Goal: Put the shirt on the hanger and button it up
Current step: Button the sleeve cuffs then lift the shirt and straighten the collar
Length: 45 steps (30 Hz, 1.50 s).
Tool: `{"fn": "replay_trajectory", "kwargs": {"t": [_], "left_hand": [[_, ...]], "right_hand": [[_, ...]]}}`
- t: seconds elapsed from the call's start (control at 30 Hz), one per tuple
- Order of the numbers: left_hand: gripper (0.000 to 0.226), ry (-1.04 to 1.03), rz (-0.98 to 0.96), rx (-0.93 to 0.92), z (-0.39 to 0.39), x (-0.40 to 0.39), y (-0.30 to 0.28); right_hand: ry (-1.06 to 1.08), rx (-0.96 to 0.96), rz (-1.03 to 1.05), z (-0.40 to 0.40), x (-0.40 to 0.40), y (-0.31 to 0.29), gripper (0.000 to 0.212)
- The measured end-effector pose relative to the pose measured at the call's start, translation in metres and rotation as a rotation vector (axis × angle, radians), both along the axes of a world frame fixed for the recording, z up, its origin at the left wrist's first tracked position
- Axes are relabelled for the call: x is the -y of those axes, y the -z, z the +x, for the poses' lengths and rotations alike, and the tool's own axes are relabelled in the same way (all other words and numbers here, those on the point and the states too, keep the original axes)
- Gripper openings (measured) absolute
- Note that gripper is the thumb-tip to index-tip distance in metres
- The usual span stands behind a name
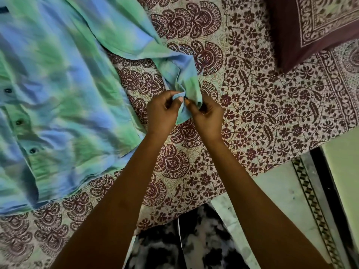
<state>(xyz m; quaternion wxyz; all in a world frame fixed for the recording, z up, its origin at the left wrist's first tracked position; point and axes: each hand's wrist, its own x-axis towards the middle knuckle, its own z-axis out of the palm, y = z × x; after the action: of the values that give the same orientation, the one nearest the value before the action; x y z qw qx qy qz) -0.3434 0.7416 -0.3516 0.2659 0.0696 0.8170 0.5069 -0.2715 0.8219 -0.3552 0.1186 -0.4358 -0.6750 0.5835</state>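
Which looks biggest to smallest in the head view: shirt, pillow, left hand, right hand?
1. shirt, running off the frame's left edge.
2. pillow, cut off at the top right, so only partly seen.
3. left hand and right hand: they look alike, both pinching the shirt's cuff, so no ranking.

- I see open bedspread (pixel 262 117) right of my hands, up to the pillow (pixel 303 32).
- The spread-out shirt (pixel 54 94) fills the left side.
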Motion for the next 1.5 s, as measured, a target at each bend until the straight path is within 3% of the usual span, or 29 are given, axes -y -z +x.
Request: {"fn": "replay_trajectory", "kwargs": {"t": [0.3, 0.37, 0.47, 0.6, 0.77, 0.9, 1.0, 1.03, 1.13, 1.17, 1.23, 1.3, 1.5], "left_hand": [[0.029, 0.002, 0.112, 0.421, -0.010, 0.004, -0.010], [0.030, 0.046, 0.150, 0.446, -0.012, 0.008, -0.010], [0.019, 0.095, 0.136, 0.352, -0.013, 0.012, -0.003], [0.011, 0.148, -0.015, 0.042, -0.009, 0.011, 0.005], [0.010, 0.255, -0.065, -0.306, -0.006, 0.017, 0.007], [0.014, 0.319, -0.095, -0.404, -0.007, 0.025, 0.008], [0.008, 0.254, -0.069, -0.190, -0.007, 0.024, 0.004], [0.003, 0.225, -0.069, -0.050, -0.009, 0.022, 0.003], [0.018, 0.071, 0.033, 0.544, -0.018, 0.018, -0.007], [0.020, 0.016, 0.077, 0.703, -0.021, 0.019, -0.009], [0.020, -0.016, 0.098, 0.842, -0.027, 0.021, -0.011], [0.020, 0.027, 0.070, 0.871, -0.027, 0.025, -0.009], [0.021, 0.057, 0.089, 0.989, -0.020, 0.032, -0.007]], "right_hand": [[-0.046, 0.083, 0.057, 0.000, -0.005, 0.004, 0.016], [-0.039, 0.073, 0.024, 0.000, -0.005, 0.005, 0.017], [-0.008, 0.061, -0.030, 0.001, 0.000, 0.007, 0.019], [0.045, 0.056, -0.095, 0.002, 0.012, 0.006, 0.012], [0.115, -0.034, -0.255, -0.003, 0.020, -0.001, 0.015], [0.158, -0.038, -0.361, -0.006, 0.018, 0.000, 0.012], [0.155, -0.001, -0.490, -0.007, 0.018, -0.001, 0.018], [0.166, 0.004, -0.558, -0.007, 0.018, -0.002, 0.018], [0.110, 0.002, -0.623, -0.005, 0.021, -0.003, 0.017], [0.064, 0.001, -0.569, -0.004, 0.023, -0.004, 0.016], [-0.022, -0.002, -0.423, -0.001, 0.025, -0.006, 0.011], [-0.098, 0.030, -0.260, 0.002, 0.025, -0.006, 0.014], [-0.428, 0.215, 0.565, 0.009, 0.021, 0.000, 0.023]]}}
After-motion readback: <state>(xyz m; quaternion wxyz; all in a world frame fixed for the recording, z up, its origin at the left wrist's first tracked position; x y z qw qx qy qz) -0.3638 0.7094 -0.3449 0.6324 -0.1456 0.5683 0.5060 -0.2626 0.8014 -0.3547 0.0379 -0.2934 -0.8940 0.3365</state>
